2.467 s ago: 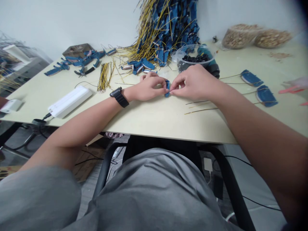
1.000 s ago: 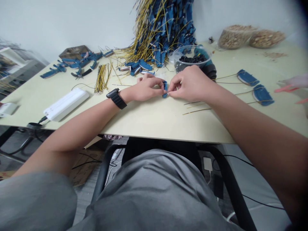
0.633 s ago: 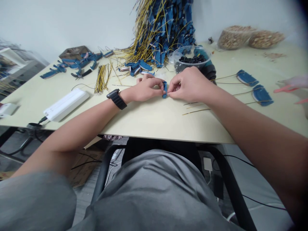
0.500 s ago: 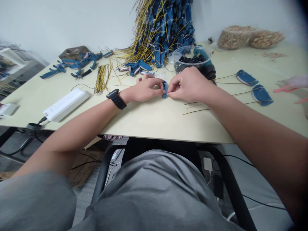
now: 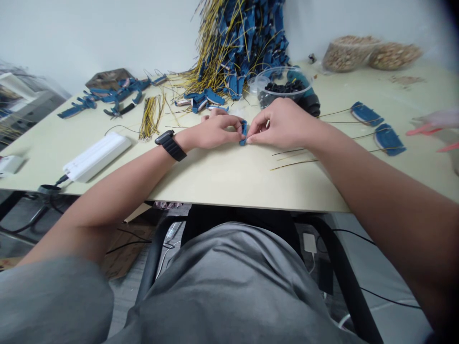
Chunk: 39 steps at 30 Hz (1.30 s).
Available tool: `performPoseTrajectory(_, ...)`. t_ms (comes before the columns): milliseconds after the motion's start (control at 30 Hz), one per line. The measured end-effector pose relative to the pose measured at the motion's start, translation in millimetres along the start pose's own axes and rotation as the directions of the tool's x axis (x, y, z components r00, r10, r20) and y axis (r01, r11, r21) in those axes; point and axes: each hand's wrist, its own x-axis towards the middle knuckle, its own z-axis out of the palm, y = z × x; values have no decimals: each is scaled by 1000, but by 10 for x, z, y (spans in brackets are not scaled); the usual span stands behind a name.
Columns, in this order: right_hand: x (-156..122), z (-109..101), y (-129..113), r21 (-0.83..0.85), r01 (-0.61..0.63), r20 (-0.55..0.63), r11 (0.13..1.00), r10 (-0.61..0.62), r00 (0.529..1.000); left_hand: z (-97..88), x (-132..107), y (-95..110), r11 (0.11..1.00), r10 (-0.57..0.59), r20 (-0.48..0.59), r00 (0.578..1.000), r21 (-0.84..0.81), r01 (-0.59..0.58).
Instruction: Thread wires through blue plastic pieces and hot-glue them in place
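Observation:
Over the middle of the table, my left hand (image 5: 215, 131) pinches a small blue piece (image 5: 244, 132), held on edge between thumb and fingers. A thin dark wire (image 5: 175, 127) shows to the left of that hand. My right hand (image 5: 281, 125) meets the piece's lower end from the right, with thumb and fingertips pressed together. Whatever lies between those fingertips is too small to make out. Beyond my right forearm lie two flat blue pieces (image 5: 390, 139) with thin wires running left from them.
A tall heap of blue pieces with yellow wires (image 5: 240, 43) stands at the wall. Nearby are a clear tub of black parts (image 5: 283, 88), a yellow wire bundle (image 5: 150, 117), pliers (image 5: 122, 111), a white power strip (image 5: 97, 156) and bags (image 5: 349, 52). Another person's hand (image 5: 442, 119) is at right.
My view has shifted slightly, so everything sits a little differently. My right fingertips stay at the blue piece's lower end, and my left hand keeps its pinch.

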Motion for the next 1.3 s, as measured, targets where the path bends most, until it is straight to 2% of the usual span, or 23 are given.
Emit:
performPoseTrajectory(167, 20, -2, 5, 34, -37, -29, 999, 38, 999, 12, 24, -60, 1000, 14, -2, 1000, 2, -14)
performPoseTrajectory(333, 50, 62, 19, 76, -7, -61, 997, 12, 998, 16, 36, -90, 1000, 21, 2, 1000, 2, -21)
performPoseTrajectory(767, 96, 109, 17, 110, -9, -52, 994, 15, 999, -37, 47, -22, 999, 16, 28, 999, 42, -17)
performPoseTrajectory(1000, 121, 111, 38, 107, 1, -49, 994, 4, 999, -73, 32, 27, 1000, 16, 51, 999, -10, -15)
performPoseTrajectory(1300, 67, 79, 11, 110, 27, -36, 994, -23, 999, -65, 38, -50, 994, 106, 63, 992, -11, -106)
